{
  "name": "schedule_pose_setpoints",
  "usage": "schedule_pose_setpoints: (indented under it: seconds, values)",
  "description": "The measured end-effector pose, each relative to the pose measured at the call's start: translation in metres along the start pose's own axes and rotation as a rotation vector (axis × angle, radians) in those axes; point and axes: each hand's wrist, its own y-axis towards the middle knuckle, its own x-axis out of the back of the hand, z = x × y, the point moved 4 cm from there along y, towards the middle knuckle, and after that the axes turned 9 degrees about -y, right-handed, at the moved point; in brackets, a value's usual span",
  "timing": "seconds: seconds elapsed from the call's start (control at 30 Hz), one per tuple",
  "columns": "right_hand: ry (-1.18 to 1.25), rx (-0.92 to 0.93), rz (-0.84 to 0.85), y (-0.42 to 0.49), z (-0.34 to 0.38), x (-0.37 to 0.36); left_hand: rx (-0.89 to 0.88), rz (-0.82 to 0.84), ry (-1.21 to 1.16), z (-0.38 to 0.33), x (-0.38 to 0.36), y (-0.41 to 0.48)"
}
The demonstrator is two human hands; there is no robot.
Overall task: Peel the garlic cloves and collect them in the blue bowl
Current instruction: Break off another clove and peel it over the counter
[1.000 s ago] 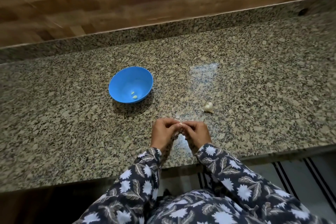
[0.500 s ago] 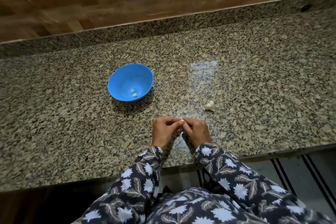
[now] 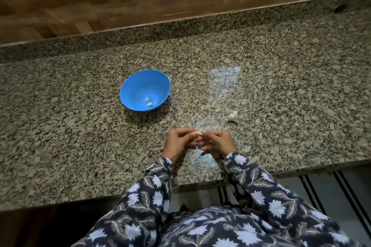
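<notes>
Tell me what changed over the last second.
Nothing taken or let go: left hand and right hand keep pinching the garlic clove, barely shifting. The blue bowl, its two peeled cloves and the garlic bulb on the counter stayed put.

Home kitchen: speckled granite countertop, wood-look wall.

- Bowl: plain blue.
- Cloves in bowl: pale yellow.
- Garlic bulb: off-white.
- Counter: speckled beige, grey, black.
- Sleeves: navy, white flowers, grey-brown leaves.
- Wall: brown wood blocks.
</notes>
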Motion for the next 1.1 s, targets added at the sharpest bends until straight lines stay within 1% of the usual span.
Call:
schedule_pose_setpoints:
  seconds: [0.13,0.33,0.47,0.63,0.73,0.8,0.97,1.1]
  values:
    - [0.042,-0.002,-0.003,0.001,-0.002,0.002,-0.040,0.030,0.028,-0.004,-0.003,-0.001]
    - [0.079,-0.026,-0.043,0.001,-0.003,0.002,-0.289,-0.052,0.375,-0.008,-0.002,-0.002]
    - [0.133,-0.040,-0.065,0.001,-0.001,0.003,-0.336,-0.027,0.365,-0.007,-0.005,-0.006]
    - [0.078,-0.046,-0.067,0.001,-0.002,0.005,-0.360,-0.012,0.322,-0.003,-0.006,-0.007]
    - [0.071,-0.039,-0.088,0.001,-0.003,0.006,-0.344,-0.037,0.258,0.001,-0.005,-0.006]
    - [0.076,-0.032,-0.101,0.000,-0.003,0.006,-0.299,-0.055,0.171,0.003,-0.006,-0.005]
    - [0.001,0.000,-0.109,0.001,-0.002,0.005,-0.071,-0.056,-0.205,0.008,-0.007,-0.010]
    - [0.005,0.005,-0.124,0.002,-0.003,0.006,0.053,-0.057,-0.458,0.008,-0.007,-0.015]
